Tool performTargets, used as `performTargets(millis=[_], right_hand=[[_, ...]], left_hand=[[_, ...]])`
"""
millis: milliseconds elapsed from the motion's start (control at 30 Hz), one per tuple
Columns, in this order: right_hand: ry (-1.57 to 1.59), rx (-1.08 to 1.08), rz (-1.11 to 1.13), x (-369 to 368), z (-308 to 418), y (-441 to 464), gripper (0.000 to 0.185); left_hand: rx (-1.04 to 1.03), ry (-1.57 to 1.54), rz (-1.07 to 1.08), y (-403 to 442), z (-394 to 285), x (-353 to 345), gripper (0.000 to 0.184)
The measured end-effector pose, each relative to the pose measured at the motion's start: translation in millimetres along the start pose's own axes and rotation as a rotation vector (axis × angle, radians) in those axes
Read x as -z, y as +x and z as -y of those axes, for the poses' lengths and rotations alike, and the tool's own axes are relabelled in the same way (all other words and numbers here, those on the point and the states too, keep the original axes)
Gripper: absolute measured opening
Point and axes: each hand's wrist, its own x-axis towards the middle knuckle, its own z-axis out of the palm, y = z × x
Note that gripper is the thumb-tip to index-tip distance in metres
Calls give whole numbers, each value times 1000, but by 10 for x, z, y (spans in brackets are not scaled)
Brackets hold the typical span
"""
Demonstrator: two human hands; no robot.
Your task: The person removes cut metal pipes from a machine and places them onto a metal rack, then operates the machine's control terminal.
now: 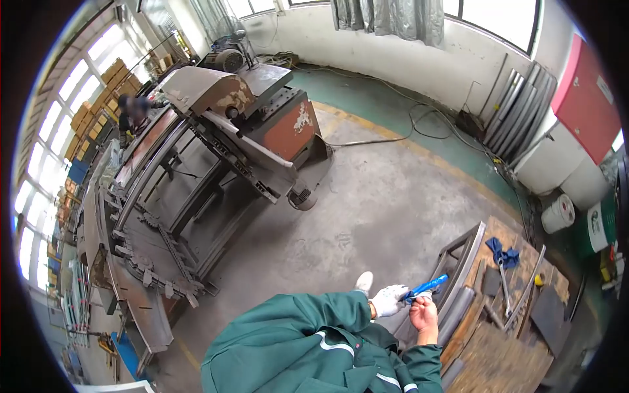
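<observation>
My left hand (390, 301), in a white glove, is closed around the lower end of a long, shiny blue object (429, 286). Its kind is not clear; it looks like a narrow tube or a wrapped strip. My bare right hand (424, 316) is just below it, fingers pinched together. A small white piece shows at those fingertips, too small to name, against the underside of the blue object. Both hands are in front of my green jacket (282, 340), beside a wooden bench (504, 363).
On the bench lie a wrench (504, 288), a dark blue cloth (502, 253) and metal pieces. A large machine with a chain conveyor (154, 229) stands to the left, a person (134, 114) beyond it. Cables (419, 118), a white bucket (558, 213) and a green drum (596, 226) are on the right.
</observation>
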Motion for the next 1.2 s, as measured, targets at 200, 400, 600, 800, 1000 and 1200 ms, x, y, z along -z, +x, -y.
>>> performTargets(millis=[200, 400, 600, 800, 1000, 1200], right_hand=[[103, 32, 49, -423, 1100, 1179, 23], [-306, 581, 113, -1534, 1955, 2158, 24], [-874, 373, -115, -2803, 2317, 3159, 27], [-1126, 264, 28, -3227, 1959, 4507, 23], [-1831, 310, 998, -3692, 1729, 4868, 38], [-1174, -978, 240, -3260, 971, 5410, 36]], left_hand=[[83, -328, -99, 1427, 213, 294, 19], [-112, -269, -173, 2940, 543, 479, 24], [-66, -290, -366, 3689, 939, 1010, 25], [294, -215, -600, 3972, 1292, 1594, 18], [606, -201, -1009, 4099, 1563, 1709, 24], [778, -82, -1227, 3908, 1382, 1692, 18]])
